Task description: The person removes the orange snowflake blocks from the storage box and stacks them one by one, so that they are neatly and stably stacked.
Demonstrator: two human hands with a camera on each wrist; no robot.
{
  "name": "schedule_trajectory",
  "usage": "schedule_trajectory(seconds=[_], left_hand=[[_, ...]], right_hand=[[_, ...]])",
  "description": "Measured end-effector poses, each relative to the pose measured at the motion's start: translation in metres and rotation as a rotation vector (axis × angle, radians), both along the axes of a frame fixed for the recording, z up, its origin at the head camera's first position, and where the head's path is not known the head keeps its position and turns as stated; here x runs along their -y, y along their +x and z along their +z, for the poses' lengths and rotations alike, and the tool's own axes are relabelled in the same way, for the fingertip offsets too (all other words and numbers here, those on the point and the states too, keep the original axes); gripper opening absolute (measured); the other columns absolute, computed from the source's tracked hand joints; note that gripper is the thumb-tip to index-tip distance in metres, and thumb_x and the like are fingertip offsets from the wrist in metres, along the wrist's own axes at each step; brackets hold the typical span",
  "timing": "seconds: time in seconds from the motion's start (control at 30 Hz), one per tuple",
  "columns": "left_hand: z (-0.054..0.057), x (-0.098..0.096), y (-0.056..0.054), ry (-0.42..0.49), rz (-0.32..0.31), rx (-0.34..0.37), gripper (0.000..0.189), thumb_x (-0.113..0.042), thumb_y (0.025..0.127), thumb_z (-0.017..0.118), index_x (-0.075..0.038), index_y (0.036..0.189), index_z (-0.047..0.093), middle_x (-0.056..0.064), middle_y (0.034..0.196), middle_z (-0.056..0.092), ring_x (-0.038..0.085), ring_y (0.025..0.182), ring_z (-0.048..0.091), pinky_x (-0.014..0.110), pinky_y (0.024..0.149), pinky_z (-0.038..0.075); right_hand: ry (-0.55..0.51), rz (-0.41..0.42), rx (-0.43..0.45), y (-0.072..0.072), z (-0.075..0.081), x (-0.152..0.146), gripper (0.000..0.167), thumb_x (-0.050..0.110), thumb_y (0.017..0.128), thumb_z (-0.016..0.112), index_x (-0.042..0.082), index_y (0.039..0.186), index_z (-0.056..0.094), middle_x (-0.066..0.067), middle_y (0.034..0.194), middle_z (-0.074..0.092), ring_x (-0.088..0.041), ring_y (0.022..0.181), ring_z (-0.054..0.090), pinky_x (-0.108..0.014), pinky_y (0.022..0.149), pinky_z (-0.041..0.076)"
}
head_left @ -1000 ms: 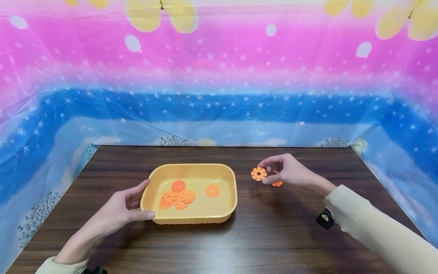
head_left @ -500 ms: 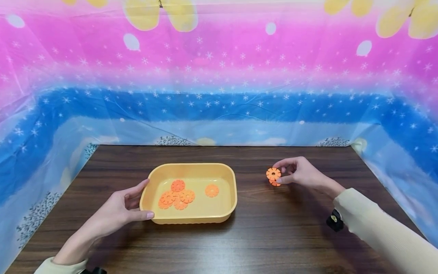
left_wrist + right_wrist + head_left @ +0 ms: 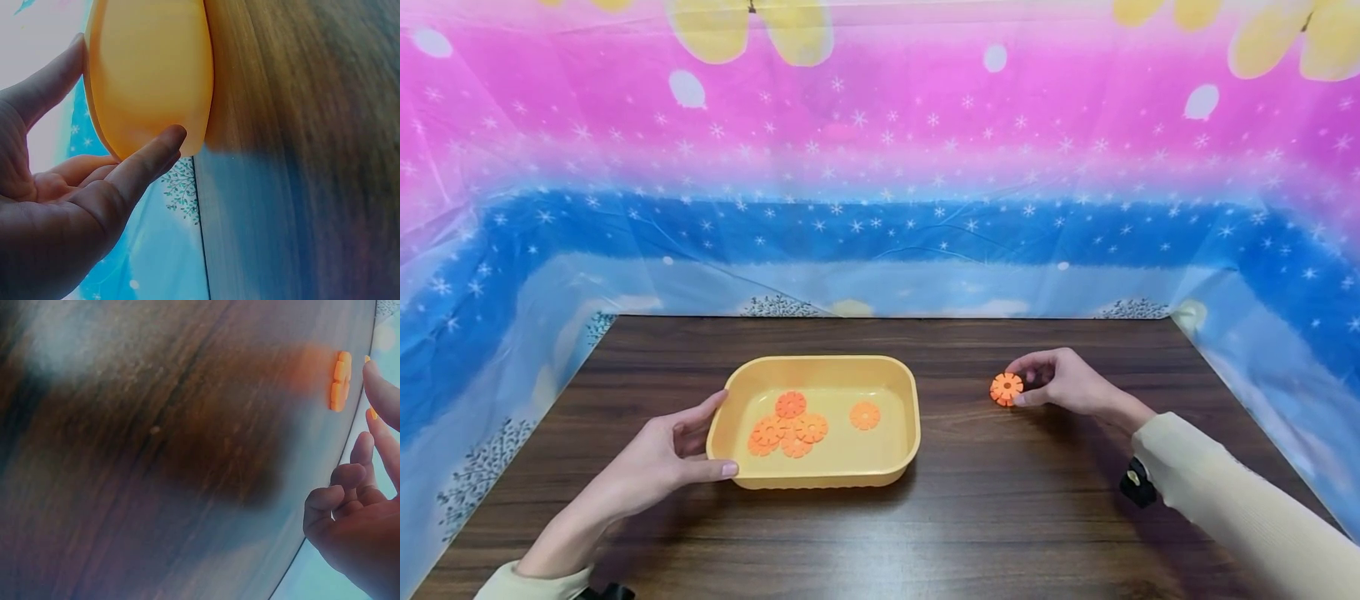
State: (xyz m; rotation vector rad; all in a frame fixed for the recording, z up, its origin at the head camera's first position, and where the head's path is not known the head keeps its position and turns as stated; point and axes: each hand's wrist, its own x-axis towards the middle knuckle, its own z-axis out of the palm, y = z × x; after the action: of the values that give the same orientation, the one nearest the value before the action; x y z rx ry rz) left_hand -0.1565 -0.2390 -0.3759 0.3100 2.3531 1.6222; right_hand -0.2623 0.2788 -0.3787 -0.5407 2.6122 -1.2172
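A yellow plastic basin (image 3: 820,479) stands left of centre on the table, holding several orange snowflake discs (image 3: 811,429). My left hand (image 3: 651,462) spans its left end, thumb at the near corner and forefinger on the left rim. In the left wrist view, the hand's fingers (image 3: 150,153) lie along the basin's outer wall (image 3: 153,69). On the right, my right hand (image 3: 1067,383) pinches an orange snowflake disc (image 3: 1006,387) between thumb and forefinger. Another orange disc (image 3: 339,384) is beside that hand in the right wrist view; from the head it is mostly covered by the pinched one.
The dark wooden table (image 3: 925,542) ends at the back against a pink and blue patterned cloth (image 3: 880,208), which also hangs along both sides. A black wrist device (image 3: 1138,483) shows under the right sleeve.
My right hand has moved right and slightly down with its disc, which now overlaps the second disc in the head view. The left hand and basin stay put.
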Motion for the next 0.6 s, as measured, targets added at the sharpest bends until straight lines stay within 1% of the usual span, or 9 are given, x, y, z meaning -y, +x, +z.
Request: schedule_trajectory(seconds=[0.07,0.13,0.2,0.33,0.4,0.6], left_hand=[[0.001,0.0,0.0,0.007,-0.001,-0.001,0.095,-0.015,0.074,0.078,-0.005,0.147,0.019,0.018,0.148,0.023,0.035,0.124,0.038,0.031,0.082,0.05],[0.001,0.0,0.001,0.008,-0.005,-0.008,0.094,-0.015,0.074,0.078,-0.004,0.147,0.019,0.018,0.148,0.023,0.034,0.124,0.039,0.031,0.082,0.05],[0.002,0.0,0.002,0.005,-0.01,-0.019,0.094,-0.015,0.075,0.078,-0.004,0.147,0.02,0.019,0.147,0.024,0.035,0.124,0.039,0.03,0.082,0.05],[0.003,0.0,0.003,0.001,-0.022,-0.043,0.093,-0.015,0.075,0.078,-0.002,0.147,0.019,0.022,0.146,0.024,0.035,0.123,0.04,0.03,0.082,0.05],[0.003,0.0,0.003,0.003,-0.019,-0.041,0.093,-0.015,0.075,0.078,-0.002,0.147,0.019,0.021,0.147,0.023,0.035,0.123,0.04,0.03,0.082,0.05],[0.004,0.0,0.003,0.003,-0.018,-0.03,0.093,-0.015,0.075,0.078,-0.003,0.147,0.019,0.02,0.147,0.023,0.035,0.124,0.04,0.03,0.082,0.051]], right_hand=[[0.013,0.013,-0.011,0.003,0.003,0.002,0.038,0.007,0.076,0.076,0.0,0.111,0.064,-0.025,0.087,0.051,-0.026,0.065,0.041,-0.027,0.052,0.034],[0.03,0.022,-0.029,0.004,0.003,0.002,0.037,0.007,0.077,0.076,0.0,0.111,0.064,-0.024,0.087,0.051,-0.026,0.065,0.041,-0.027,0.052,0.034],[0.042,0.021,-0.044,0.001,-0.002,0.0,0.037,0.009,0.076,0.076,0.002,0.111,0.065,-0.023,0.087,0.052,-0.027,0.066,0.041,-0.027,0.052,0.033],[0.067,0.021,-0.069,-0.008,-0.016,-0.007,0.037,0.016,0.075,0.079,0.009,0.109,0.067,-0.017,0.086,0.053,-0.026,0.068,0.042,-0.028,0.053,0.033],[0.081,0.023,-0.08,-0.012,-0.021,-0.01,0.038,0.02,0.074,0.079,0.012,0.109,0.067,-0.014,0.086,0.053,-0.025,0.07,0.042,-0.028,0.054,0.034],[0.104,0.021,-0.108,-0.016,-0.028,-0.012,0.038,0.024,0.072,0.081,0.015,0.107,0.068,-0.011,0.085,0.053,-0.025,0.074,0.043,-0.032,0.058,0.036]])
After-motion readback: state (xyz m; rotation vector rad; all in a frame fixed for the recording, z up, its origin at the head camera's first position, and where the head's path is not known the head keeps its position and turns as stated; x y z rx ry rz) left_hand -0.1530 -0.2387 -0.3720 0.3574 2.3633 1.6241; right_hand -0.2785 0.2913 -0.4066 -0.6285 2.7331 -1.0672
